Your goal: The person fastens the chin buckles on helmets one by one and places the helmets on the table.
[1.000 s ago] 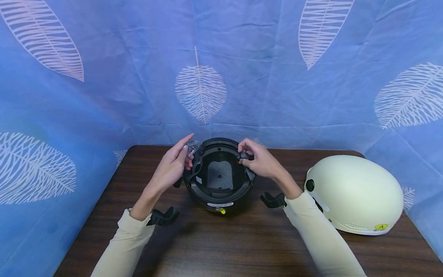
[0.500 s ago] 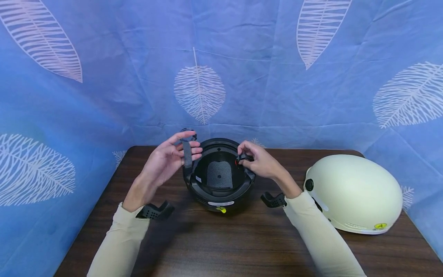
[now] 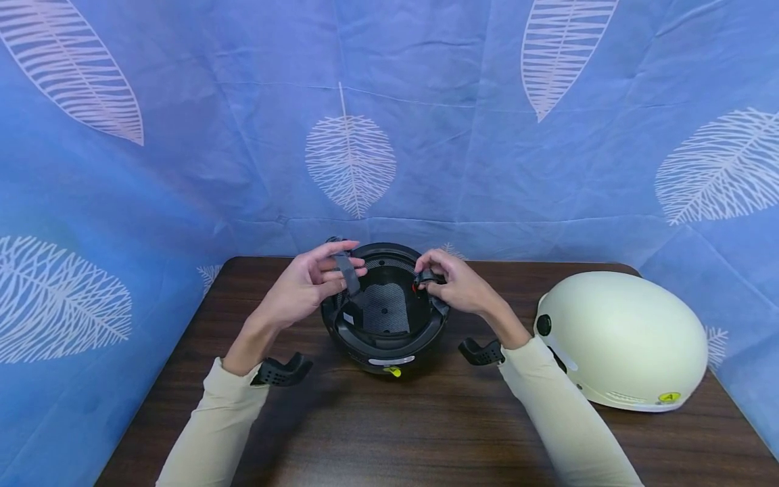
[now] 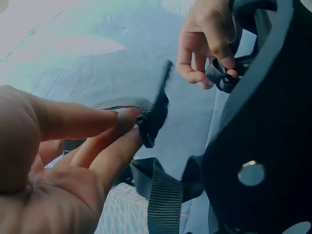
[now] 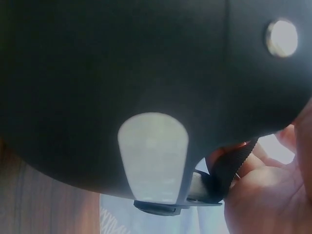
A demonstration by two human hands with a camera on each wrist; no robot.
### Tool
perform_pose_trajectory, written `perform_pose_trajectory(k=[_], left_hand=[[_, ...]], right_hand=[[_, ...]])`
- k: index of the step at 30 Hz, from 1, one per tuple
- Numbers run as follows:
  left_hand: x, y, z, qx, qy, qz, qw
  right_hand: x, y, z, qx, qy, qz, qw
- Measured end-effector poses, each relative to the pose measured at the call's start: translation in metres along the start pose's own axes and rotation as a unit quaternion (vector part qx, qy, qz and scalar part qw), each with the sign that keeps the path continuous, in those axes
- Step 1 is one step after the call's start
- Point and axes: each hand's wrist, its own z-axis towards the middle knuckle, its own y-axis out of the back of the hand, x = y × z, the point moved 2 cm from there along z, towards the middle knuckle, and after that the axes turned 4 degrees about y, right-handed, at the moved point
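Observation:
A black helmet (image 3: 380, 348) lies upside down on the table, its padded inside facing up. At its left side, my left hand (image 3: 295, 291) holds the left chin strap (image 3: 348, 272). The left wrist view shows the thumb and fingers pinching a dark strap end (image 4: 157, 114), with more webbing (image 4: 165, 200) hanging below. My right hand (image 3: 461, 281) pinches a black buckle (image 3: 429, 276) with a bit of red at the helmet's right inner edge. In the right wrist view the black shell (image 5: 97, 97) hides part of that hand.
A pale cream helmet (image 3: 627, 338) sits dome-up at the right side of the brown wooden table (image 3: 389, 433). A blue cloth (image 3: 438, 169) with white leaf prints hangs behind and beside the table. Each wrist wears a black camera mount (image 3: 282, 370).
The left hand opened out away from the helmet with the strap across its fingers, then came back right, swinging the strap over the rim. The right hand has stayed at the buckle.

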Motion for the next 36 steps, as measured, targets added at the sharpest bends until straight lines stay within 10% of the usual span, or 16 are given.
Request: perform_pose_trajectory(k=[6, 14, 18, 26, 36], left_hand=[[-0.003, -0.004, 0.0, -0.041, 0.019, 0.114, 0.9925], [-0.004, -0.007, 0.005, -0.125, 0.004, 0.29, 0.9487], [-0.006, -0.006, 0.007, -0.135, 0.013, 0.314, 0.9397], [-0.009, -0.001, 0.015, -0.112, 0.083, 0.216, 0.9665], [0.002, 0.005, 0.019, -0.121, 0.184, 0.147, 0.9644]], right_hand=[[0.001, 0.0, -0.001, 0.0, 0.001, -0.001, 1.0], [0.002, 0.002, -0.002, 0.001, 0.006, -0.041, 0.9992], [0.002, 0.003, -0.003, 0.009, -0.009, -0.059, 0.9982], [0.0, 0.007, -0.004, 0.011, -0.006, -0.073, 0.9973], [0.001, 0.006, -0.005, 0.002, 0.004, -0.086, 0.9962]])
